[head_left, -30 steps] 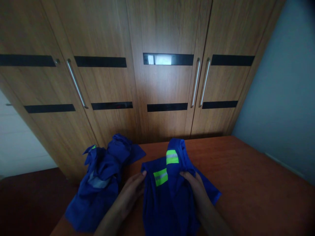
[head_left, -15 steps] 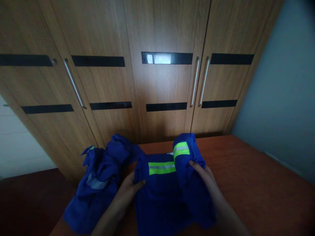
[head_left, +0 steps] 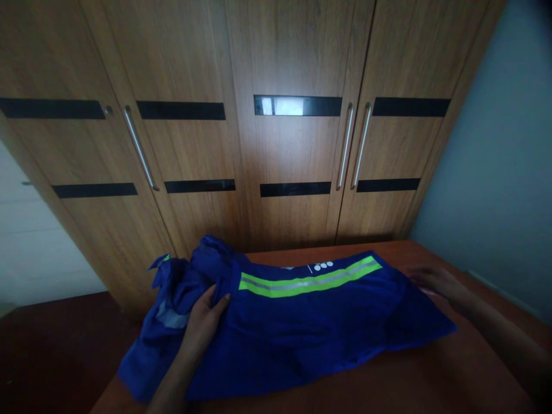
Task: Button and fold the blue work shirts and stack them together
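Note:
A blue work jacket point(head_left: 310, 328) lies spread across the front of the wooden surface, with a yellow-green and silver reflective stripe along its far part and white print beyond the stripe. My left hand point(head_left: 206, 316) is closed on its left side, thumb on top of the cloth. At the far right edge, my right hand point(head_left: 435, 283) has its fingers closed at the cloth; the fingertips are partly hidden and dim. Left of and partly under my left forearm sits a crumpled blue garment point(head_left: 170, 293) with a grey patch.
The reddish-brown surface point(head_left: 487, 368) runs back to a wooden wardrobe point(head_left: 297, 149) with long metal handles and black strips. A pale blue-grey wall point(head_left: 495, 172) closes off the right side. At left, the dark floor point(head_left: 56, 339) lies beyond the surface's edge.
The jacket's folded right part has been opened out to the right, showing the whole stripe. My right hand has moved far right with it; my left hand has shifted slightly left.

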The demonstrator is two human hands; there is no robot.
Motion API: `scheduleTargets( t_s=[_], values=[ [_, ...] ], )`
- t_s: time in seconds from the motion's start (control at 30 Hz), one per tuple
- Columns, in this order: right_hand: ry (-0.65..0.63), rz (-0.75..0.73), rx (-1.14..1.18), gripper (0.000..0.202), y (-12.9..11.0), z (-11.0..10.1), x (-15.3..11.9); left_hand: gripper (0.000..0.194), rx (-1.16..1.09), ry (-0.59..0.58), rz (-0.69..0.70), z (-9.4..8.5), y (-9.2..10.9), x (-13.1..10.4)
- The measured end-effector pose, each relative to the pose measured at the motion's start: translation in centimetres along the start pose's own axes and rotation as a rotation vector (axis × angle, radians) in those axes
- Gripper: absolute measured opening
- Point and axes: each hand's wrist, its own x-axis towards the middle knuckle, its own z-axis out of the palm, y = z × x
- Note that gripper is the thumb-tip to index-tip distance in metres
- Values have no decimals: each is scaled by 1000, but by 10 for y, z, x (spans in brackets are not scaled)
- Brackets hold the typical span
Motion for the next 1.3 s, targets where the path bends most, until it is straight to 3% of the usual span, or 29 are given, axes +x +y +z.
scheduleTargets(
  t_s=[0.13, 0.33, 0.43, 0.53, 0.7, 0.8, 0.9, 1.0, 1.13, 1.23, 1.3],
  values=[
    [-126, -172, -177, 21, 13, 5, -7, 47, 72, 22, 4, 1, -7, 2],
    [-530, -475, -393, 60, -11, 53, -82, 60, 191, -22, 170, 9, 8, -9],
    [-533, -531, -466, 61, -23, 66, -102, 57, 324, 15, 302, 7, 25, -12],
    [-540, -580, -488, 52, -31, 71, -106, 57, 456, 12, 397, -9, 36, -6],
    [-589, -574, -455, 39, -40, 77, -108, 61, 830, 38, 433, -39, 35, 5],
    [-571, -596, -466, 30, -45, 83, -112, 63, 1171, 62, 526, -37, 25, -3],
    [-541, -616, -470, 23, -51, 83, -113, 62, 1402, 13, 630, -22, 17, -22],
    [-576, -573, -349, 20, -58, 78, -112, 58, 1450, -144, 574, -5, 17, -42],
    [-666, -411, -83, 19, -76, 67, -101, 41, 1207, -382, 340, 7, 24, -58],
    [-605, -375, 51, 15, -96, 62, -84, 47, 1057, -497, 231, 16, 22, -64],
    [-546, -377, 133, 14, -111, 60, -72, 55, 1065, -502, 224, 25, 17, -67]
  ],
)
